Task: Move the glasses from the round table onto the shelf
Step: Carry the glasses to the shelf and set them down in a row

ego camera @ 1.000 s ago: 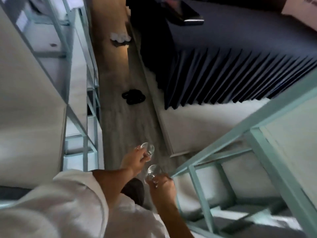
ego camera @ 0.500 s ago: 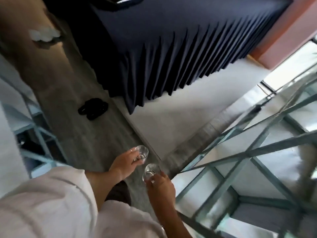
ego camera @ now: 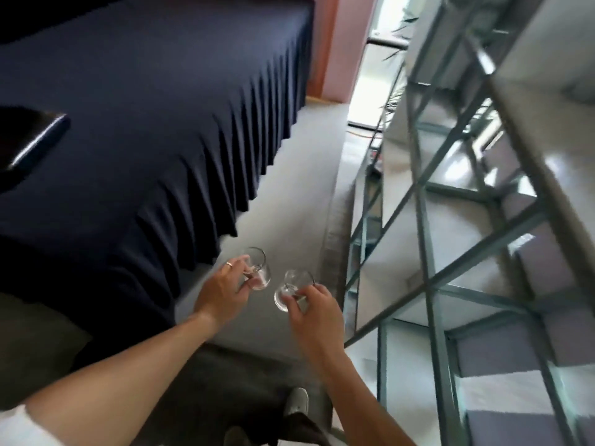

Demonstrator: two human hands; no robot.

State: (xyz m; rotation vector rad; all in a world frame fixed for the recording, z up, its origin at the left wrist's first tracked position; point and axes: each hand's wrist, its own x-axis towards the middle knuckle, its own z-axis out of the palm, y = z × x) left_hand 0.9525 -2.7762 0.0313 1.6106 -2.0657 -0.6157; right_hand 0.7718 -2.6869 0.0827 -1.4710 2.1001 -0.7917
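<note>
I hold one clear glass in each hand, low in the middle of the head view. My left hand (ego camera: 222, 291), a ring on one finger, is closed around a short clear glass (ego camera: 259, 272). My right hand (ego camera: 314, 312) grips a second clear glass (ego camera: 291, 289) just to the right of the first; the two glasses are close but apart. A shelf unit with a pale green metal frame (ego camera: 428, 226) and light boards fills the right side, just beyond my right hand. No round table is in sight.
A table draped in a dark navy pleated cloth (ego camera: 154, 130) fills the upper left, with a dark flat object (ego camera: 29, 136) on it. Grey carpet (ego camera: 296, 175) runs between cloth and shelf. My shoe (ego camera: 296, 402) shows at the bottom. A pink wall (ego camera: 347, 43) stands behind.
The view has swung right: the left-hand shelf and wooden floor strip are gone, and the right-hand shelf now looms close. Both hands still carry their glasses, now a little farther apart.
</note>
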